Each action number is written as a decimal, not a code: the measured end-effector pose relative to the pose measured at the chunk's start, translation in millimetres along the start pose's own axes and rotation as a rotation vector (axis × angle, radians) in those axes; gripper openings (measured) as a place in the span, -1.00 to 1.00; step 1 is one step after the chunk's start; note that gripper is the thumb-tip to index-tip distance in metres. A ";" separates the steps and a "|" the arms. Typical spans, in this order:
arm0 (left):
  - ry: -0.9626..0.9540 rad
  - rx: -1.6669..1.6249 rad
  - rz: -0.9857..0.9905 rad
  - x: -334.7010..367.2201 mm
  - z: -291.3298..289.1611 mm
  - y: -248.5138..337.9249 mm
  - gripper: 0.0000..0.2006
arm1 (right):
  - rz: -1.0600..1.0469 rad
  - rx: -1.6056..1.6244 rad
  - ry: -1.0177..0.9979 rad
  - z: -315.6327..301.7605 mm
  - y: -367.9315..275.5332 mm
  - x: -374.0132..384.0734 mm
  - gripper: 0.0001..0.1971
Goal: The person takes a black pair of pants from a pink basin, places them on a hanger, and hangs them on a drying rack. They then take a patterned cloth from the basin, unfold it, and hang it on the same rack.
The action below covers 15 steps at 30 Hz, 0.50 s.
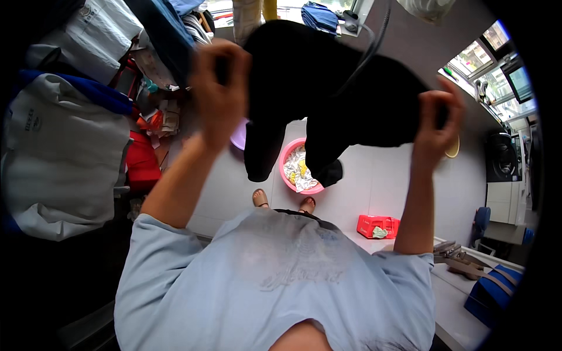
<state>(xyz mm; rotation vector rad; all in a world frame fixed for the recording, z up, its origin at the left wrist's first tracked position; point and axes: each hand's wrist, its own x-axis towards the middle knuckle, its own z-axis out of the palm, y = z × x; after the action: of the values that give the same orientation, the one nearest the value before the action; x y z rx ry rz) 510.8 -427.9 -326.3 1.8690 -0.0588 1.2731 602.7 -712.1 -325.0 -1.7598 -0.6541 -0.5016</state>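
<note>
A black garment (339, 76) is stretched out in the air in front of me. Two long parts hang down from it, like legs or sleeves; I cannot tell which. My left hand (221, 88), blurred by motion, is closed with curled fingers at the garment's left edge. On the opposite side, my right hand (436, 126) pinches the right edge between thumb and fingers. Below the cloth, a pink basin (285, 172) on the floor holds crumpled white and yellow patterned cloth. One hanging part covers some of the basin's right side.
Pale garments (64, 152) and a dark blue one (161, 35) hang at the left, near a red bag (140, 161). A purple basin (239, 136) is partly hidden. A red box (377, 225) sits on the floor at right. Behind the garment, a grey hose (377, 44) hangs down. A blue bag (494, 295) lies lower right.
</note>
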 end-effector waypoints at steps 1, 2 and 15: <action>-0.259 0.020 -0.104 -19.0 10.2 8.2 -0.89 | -0.017 0.095 -0.044 16.1 3.9 -12.9 -0.55; -0.497 -0.221 -0.287 -39.6 19.9 6.0 -0.89 | -0.007 0.132 -0.188 33.3 4.0 -27.4 -0.48; -0.583 -0.442 -0.630 -107.4 66.2 7.5 -0.77 | 0.205 -0.111 -0.442 59.0 34.4 -73.9 -0.55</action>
<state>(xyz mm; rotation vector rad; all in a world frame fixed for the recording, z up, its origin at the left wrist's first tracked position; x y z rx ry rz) 504.8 -519.3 -413.6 1.6175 -0.0497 0.2410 569.7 -675.5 -412.7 -2.0387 -0.7491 -0.0032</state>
